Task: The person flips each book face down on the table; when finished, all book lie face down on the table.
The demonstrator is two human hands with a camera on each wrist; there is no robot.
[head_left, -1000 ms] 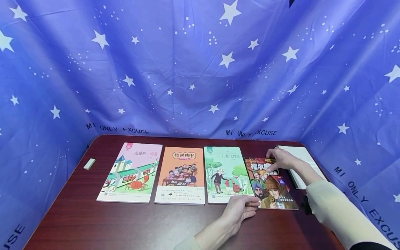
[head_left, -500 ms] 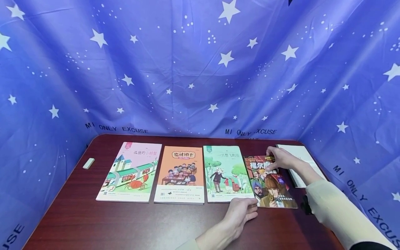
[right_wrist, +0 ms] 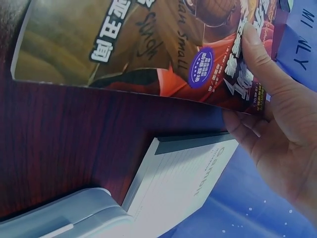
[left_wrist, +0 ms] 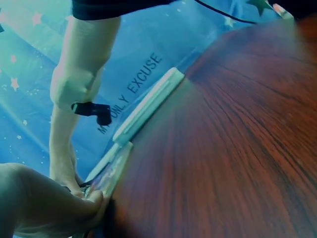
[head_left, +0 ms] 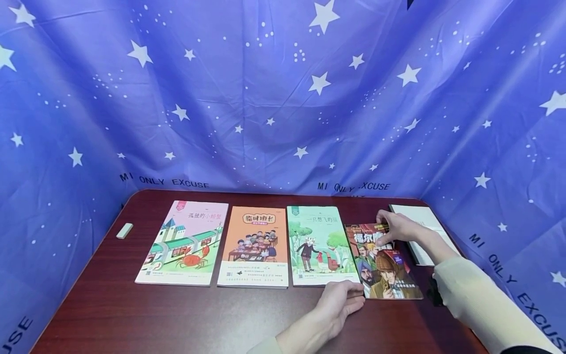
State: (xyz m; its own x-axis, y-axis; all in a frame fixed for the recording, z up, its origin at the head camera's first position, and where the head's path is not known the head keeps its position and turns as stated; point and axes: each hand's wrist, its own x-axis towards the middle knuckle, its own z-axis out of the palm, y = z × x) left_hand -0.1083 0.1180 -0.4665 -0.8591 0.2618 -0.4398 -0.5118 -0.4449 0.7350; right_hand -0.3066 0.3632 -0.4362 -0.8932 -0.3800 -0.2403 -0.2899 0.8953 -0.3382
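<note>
My right hand (head_left: 396,226) pinches the top of a comic-style book (head_left: 389,275) with a detective on its cover. The right wrist view has the thumb on the cover and the other fingers below its edge. My left hand (head_left: 338,305) touches this book's lower left corner with fairly straight fingers, its thumb (left_wrist: 94,201) along the book's edge. Left of that book lie a green book (head_left: 327,236) with a fox-like figure, an orange book (head_left: 254,246) with children at desks, and a pink book (head_left: 183,246) with a crab.
A white notepad (right_wrist: 183,183) lies beyond my right hand. Beside it stands a pale rounded case (right_wrist: 64,215), hidden by my forearm in the head view. A white eraser-like block (head_left: 125,231) sits near the left edge of the dark red table (head_left: 146,314). Starry blue curtains (head_left: 239,98) surround it.
The detective book slid slightly away from me, then back towards me, with the right hand still holding its top. The left hand stays at its lower corner, and the other books keep their places.
</note>
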